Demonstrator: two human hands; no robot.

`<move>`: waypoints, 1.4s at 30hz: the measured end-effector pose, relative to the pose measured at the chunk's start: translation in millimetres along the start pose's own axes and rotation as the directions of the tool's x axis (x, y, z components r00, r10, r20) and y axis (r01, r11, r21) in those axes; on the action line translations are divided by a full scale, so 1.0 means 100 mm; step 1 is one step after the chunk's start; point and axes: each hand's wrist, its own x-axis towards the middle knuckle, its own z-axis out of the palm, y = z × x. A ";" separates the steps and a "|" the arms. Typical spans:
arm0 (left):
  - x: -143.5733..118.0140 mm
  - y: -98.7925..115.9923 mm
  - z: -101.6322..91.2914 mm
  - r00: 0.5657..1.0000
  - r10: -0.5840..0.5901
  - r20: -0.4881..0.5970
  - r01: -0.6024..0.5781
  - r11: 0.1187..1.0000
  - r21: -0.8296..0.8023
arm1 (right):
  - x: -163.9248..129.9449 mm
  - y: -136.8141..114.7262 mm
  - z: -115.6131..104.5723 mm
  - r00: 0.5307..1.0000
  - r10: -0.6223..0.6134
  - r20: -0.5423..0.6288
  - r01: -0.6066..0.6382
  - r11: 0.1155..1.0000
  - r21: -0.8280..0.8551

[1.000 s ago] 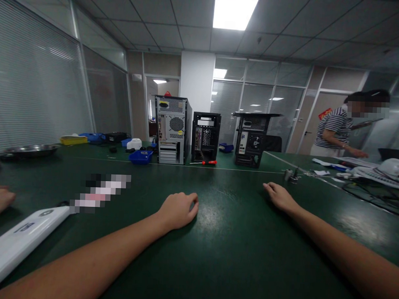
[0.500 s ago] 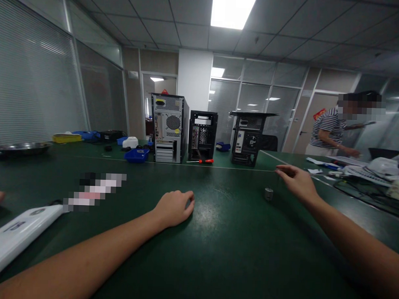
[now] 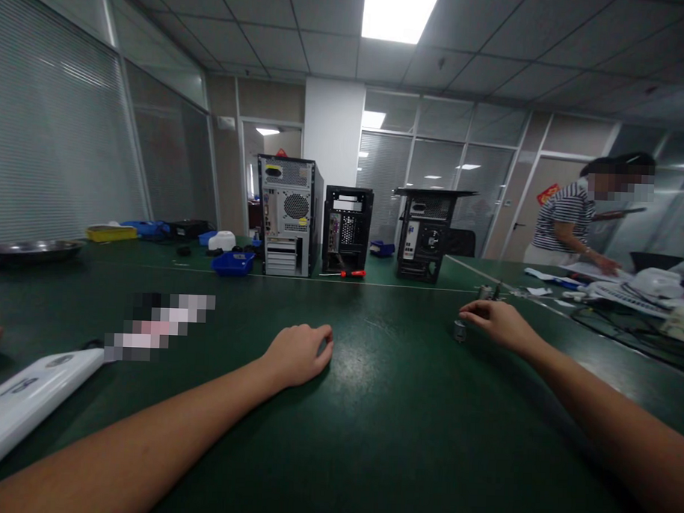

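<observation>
Left hand point(image 3: 298, 354) unmoved on the green table point(image 3: 363, 452), loosely curled; can't tell its grip. Nearer metal cylinder point(image 3: 459, 332) stands on the table. Your right hand point(image 3: 500, 324) has returned to its top, apparently within grasp; pinch unclear.

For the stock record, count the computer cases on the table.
3: the tall case at left, the smaller case in the middle, the overhanging-topped case at right.

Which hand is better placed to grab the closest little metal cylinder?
Likely the right hand: its fingers are beside the small metal cylinder, though I can't tell whether they touch. The left hand rests farther away on the green table.
</observation>
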 end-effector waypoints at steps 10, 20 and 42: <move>-0.01 0.01 -0.04 1.000 -0.001 0.017 0.001 1.000 0.006 | -0.01 -0.01 0.08 0.998 -0.049 0.044 0.047 0.998 0.045; -0.02 0.00 -0.03 1.000 0.014 0.001 -0.014 1.000 0.009 | -0.02 -0.03 0.11 0.989 -0.149 0.027 0.145 0.984 0.104; -0.05 -0.02 -0.05 0.999 0.035 0.006 -0.035 0.999 -0.026 | 0.08 0.16 0.31 0.934 0.310 0.175 -0.352 0.877 0.327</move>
